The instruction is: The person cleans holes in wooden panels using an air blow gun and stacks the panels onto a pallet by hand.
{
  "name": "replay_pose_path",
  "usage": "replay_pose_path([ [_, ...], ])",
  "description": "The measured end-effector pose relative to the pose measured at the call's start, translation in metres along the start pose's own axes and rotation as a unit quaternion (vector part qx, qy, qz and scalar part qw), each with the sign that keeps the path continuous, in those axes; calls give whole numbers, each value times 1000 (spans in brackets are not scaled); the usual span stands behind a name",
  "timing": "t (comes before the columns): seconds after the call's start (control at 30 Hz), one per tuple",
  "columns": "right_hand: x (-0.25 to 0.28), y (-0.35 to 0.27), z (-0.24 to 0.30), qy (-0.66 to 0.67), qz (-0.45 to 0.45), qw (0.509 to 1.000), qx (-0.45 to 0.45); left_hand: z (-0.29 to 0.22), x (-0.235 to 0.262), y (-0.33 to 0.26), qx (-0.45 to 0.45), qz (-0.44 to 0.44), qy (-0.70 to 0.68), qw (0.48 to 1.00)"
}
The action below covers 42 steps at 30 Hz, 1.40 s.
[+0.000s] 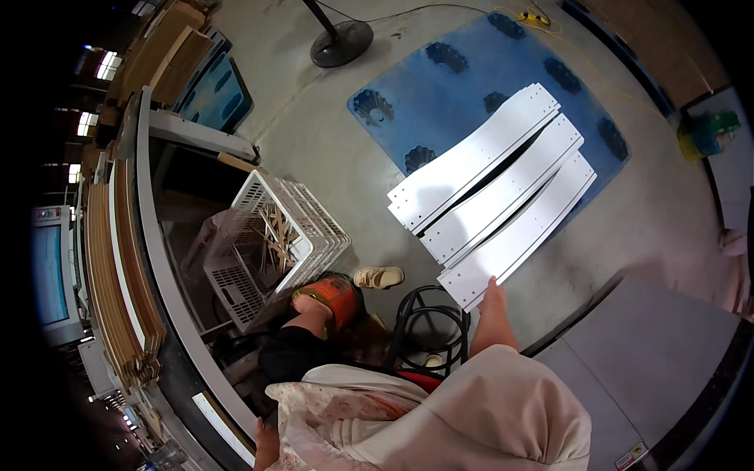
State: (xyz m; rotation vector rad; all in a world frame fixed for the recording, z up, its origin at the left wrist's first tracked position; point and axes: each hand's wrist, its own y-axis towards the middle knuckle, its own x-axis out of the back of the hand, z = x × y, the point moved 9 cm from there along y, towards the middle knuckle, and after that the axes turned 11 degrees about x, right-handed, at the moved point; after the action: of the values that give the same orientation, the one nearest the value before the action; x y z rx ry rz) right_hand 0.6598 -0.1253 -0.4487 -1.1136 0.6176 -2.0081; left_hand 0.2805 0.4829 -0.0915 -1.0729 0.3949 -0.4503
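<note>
Three stacks or rows of long, curved white panels (503,192) with small holes at their ends lie side by side, partly over a blue plastic pallet (471,86). My right hand (492,297) is at the near end of the closest white panel (518,235), thumb along its edge, the other fingers hidden. At the lower left, my left hand (267,443) is beside the machine's edge, close to a white strip (224,432) on a dark surface. Only part of that hand shows, and its grip is hidden.
A white plastic crate (314,228) with wood scraps stands left of centre, by an orange-red bucket (338,298) and a beige shoe (378,277). A coiled black hose (428,330) lies near my legs. Stacked brown boards (106,267) are at left, a grey cabinet (628,353) at right.
</note>
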Motion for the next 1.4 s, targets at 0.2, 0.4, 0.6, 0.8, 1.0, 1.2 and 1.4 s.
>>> replay_pose_path([
  [0.2,-40,24,-14,-372,107,890,240,2,-2,2,25,-45,0,999],
  [0.4,-127,-62,-48,-486,361,580,545,5,55,-15,9,-103,-44,994],
  [0.6,-149,-167,-32,-451,435,672,395,-1,34,-29,29,-112,-126,985],
  [0.8,-139,-206,-23,-501,483,551,460,22,94,-45,25,-197,-284,938],
  [1.0,-142,-206,19,-465,399,697,372,88,147,-118,49,-434,-630,643],
  [1.2,-222,-344,184,-105,494,761,407,146,119,-220,240,-555,-681,413],
  [1.4,-255,-625,247,29,648,595,474,55,-15,-226,452,-346,-745,349],
])
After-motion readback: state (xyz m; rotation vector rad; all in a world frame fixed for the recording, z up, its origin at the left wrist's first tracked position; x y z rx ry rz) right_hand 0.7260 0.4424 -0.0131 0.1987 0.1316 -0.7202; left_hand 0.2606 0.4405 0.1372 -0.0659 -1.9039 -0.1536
